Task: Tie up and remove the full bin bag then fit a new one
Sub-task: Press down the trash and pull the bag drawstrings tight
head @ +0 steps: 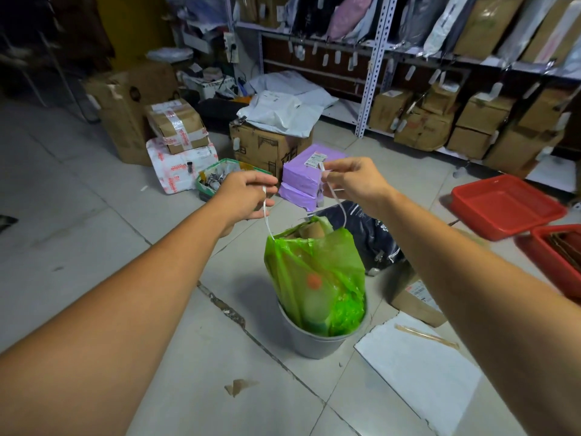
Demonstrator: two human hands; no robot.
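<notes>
A full green bin bag (317,278) stands in a grey bin (311,339) on the tiled floor, lifted partly above the rim. Brown paper waste shows at its open top. Two white drawstrings run up from the bag's mouth. My left hand (246,195) pinches the left drawstring (267,221) above the bag. My right hand (352,180) pinches the right drawstring (341,209) at about the same height. The hands are held apart, with the strings taut between them and the bag.
Purple parcels (306,174) and a green basket (220,177) lie just behind the hands. A black bag (371,231) sits behind the bin. Red trays (506,204) are at the right, a white board (418,369) near the bin, cardboard boxes (267,146) and shelving (440,89) beyond.
</notes>
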